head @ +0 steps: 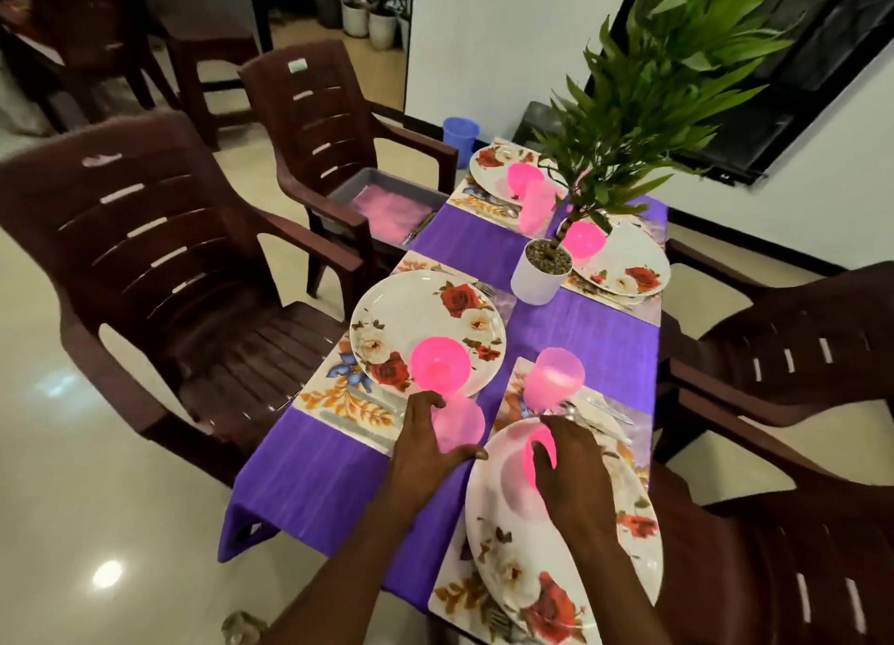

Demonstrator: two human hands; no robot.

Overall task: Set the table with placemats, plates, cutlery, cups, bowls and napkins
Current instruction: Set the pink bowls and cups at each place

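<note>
A purple-clothed table (595, 340) holds several floral placemats with white rose plates. On the near left plate (411, 315) stands a pink bowl (440, 364). My left hand (425, 446) grips a pink cup (459, 424) at that plate's near edge, over the placemat (348, 402). My right hand (568, 465) curls round a pink bowl (539, 456) on the nearest plate (508, 538). Another pink cup (554, 378) stands just beyond, beside cutlery (604, 410). The two far settings each have a pink bowl (525, 178) (585, 239), and one has a pink cup (537, 207).
A potted green plant in a white pot (539, 277) stands mid-table. Brown plastic chairs ring the table; the far left chair (314, 127) carries a grey tray (387, 204) with pink napkins and cutlery. A blue bucket (460, 134) sits on the floor by the wall.
</note>
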